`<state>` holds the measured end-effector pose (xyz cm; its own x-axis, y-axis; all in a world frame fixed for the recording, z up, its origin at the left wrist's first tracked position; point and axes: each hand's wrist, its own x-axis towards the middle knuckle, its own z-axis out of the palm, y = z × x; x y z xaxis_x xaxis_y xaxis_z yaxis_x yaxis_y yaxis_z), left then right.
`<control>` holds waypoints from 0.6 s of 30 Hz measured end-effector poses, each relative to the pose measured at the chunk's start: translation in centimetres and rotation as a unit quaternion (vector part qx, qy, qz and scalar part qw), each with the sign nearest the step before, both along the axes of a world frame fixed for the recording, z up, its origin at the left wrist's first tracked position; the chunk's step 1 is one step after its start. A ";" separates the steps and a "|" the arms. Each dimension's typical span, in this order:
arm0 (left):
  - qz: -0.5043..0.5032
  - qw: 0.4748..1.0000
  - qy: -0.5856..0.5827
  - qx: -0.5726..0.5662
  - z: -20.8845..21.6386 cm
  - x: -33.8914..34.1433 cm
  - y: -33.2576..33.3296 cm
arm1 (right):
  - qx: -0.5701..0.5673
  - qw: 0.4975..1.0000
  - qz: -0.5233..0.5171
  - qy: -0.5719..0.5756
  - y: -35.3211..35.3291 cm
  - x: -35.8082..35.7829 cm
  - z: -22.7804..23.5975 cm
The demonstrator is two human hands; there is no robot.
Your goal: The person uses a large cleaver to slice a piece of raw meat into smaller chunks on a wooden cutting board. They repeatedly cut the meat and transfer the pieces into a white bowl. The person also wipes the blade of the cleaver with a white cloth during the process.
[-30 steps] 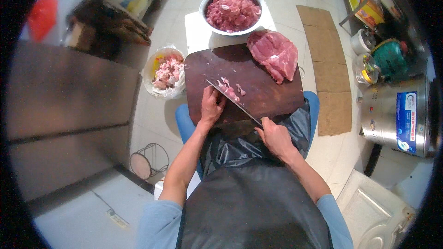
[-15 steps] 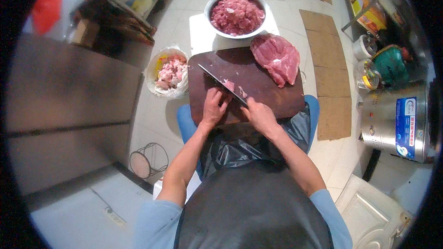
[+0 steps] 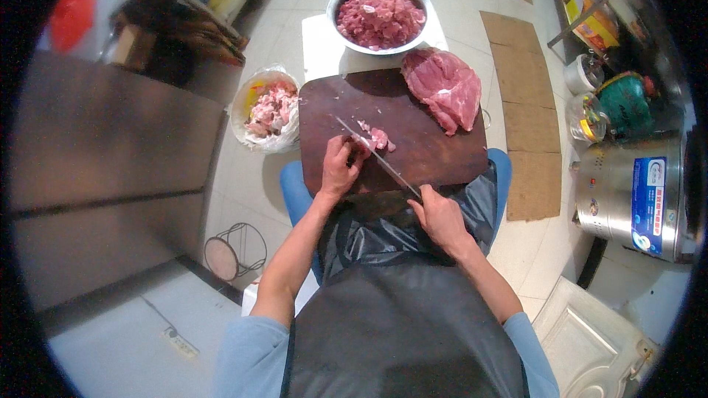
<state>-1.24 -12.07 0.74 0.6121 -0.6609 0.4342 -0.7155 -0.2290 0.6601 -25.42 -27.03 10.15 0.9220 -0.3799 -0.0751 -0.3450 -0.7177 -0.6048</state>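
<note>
My right hand [image 3: 440, 215] is closed round the handle of a knife [image 3: 389, 166], whose blade slants up and left across the dark cutting board [image 3: 335, 99]. Against the board's left part, my left hand [image 3: 341, 168] has its fingers curled over a piece of meat, mostly hidden under them, right beside the blade. Small cut bits of meat [image 3: 380, 138] lie just past the knife. A large raw chunk of meat [image 3: 445, 91] rests on the board's far right corner.
Beyond the board, a metal bowl [image 3: 333, 23] heaped with cut meat stands on a white surface [image 3: 316, 48]. A lined bucket [image 3: 240, 119] of trimmings is at the left. Flattened cardboard [image 3: 525, 118] and a steel drum-shaped appliance [image 3: 616, 199] are at the right.
My right hand has drawn the knife back toward me and to the right. More cut bits lie beyond the blade. My left hand has barely shifted.
</note>
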 end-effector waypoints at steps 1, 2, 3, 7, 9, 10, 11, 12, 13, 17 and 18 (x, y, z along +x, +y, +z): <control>0.003 1.000 0.010 -0.002 0.2 -0.1 0.0 | -0.005 1.000 0.009 0.001 0.1 -0.2 0.1; 0.005 1.000 0.021 -0.004 0.4 -0.2 0.0 | -0.011 1.000 0.017 0.005 0.1 -0.4 0.3; 0.009 1.000 0.022 -0.003 0.3 -0.2 0.1 | -0.010 0.999 0.019 0.023 0.1 -0.6 0.8; 0.011 1.000 0.026 0.004 0.1 -0.1 0.4 | 0.007 0.997 0.024 0.079 0.0 -0.1 1.8; 0.000 1.000 0.024 0.009 0.0 -0.1 0.4 | 0.013 0.996 0.024 0.080 -0.1 1.6 1.1; -0.009 1.000 0.021 0.012 -0.1 0.0 0.5 | 0.013 0.997 0.023 0.072 0.2 3.8 -0.5; -0.015 1.000 0.013 0.014 0.0 0.3 0.4 | 0.011 0.998 0.025 0.058 0.3 5.9 -1.8; -0.021 0.999 0.010 0.039 0.6 0.0 0.4 | 0.011 0.999 0.024 0.039 0.1 7.4 -2.3; -0.023 0.999 0.015 0.041 1.0 0.1 0.2 | 0.014 0.999 0.023 0.019 0.1 8.5 -2.7; -0.008 0.998 0.020 0.054 0.9 0.0 0.5 | 0.012 1.000 0.014 0.015 -0.1 7.0 -3.3; 0.006 0.999 0.012 0.031 1.1 -0.2 0.3 | 0.015 0.999 0.004 0.035 -0.4 5.5 -3.0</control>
